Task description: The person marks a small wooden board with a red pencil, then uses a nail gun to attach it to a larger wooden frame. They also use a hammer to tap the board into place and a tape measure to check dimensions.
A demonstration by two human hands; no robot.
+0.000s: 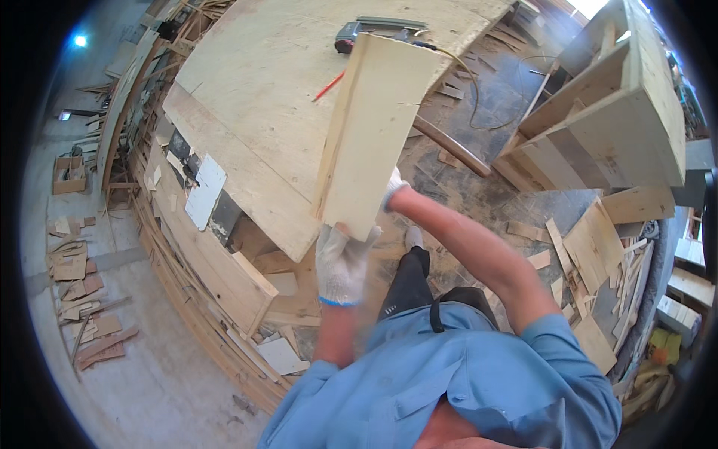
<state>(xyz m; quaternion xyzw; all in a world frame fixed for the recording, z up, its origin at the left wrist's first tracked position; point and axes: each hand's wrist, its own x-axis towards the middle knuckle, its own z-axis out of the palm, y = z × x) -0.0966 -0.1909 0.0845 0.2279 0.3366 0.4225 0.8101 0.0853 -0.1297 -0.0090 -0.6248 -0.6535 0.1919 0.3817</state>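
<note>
A long pale plywood board [381, 123] with a raised strip along its left side is held up in front of me, tilted over the edge of the worktable. My left hand [344, 262], in a white knit glove with a blue cuff, is closed round the board's near end. My right hand [394, 187], also gloved, is at the board's right edge; its fingers are hidden behind the board. Beyond the board's far end, a grey power tool [351, 36] lies on the plywood worktable [254, 75], partly covered. A red pencil [329, 86] lies left of the board.
A wooden cabinet frame [598, 135] stands at the right. Wood offcuts [587, 247] litter the floor there, and a yellow hose [475, 93] trails across it. Left of the table lie a white panel piece [206, 191] and long stacked boards [202, 299]. A wooden leg [452, 146] shows beside the table.
</note>
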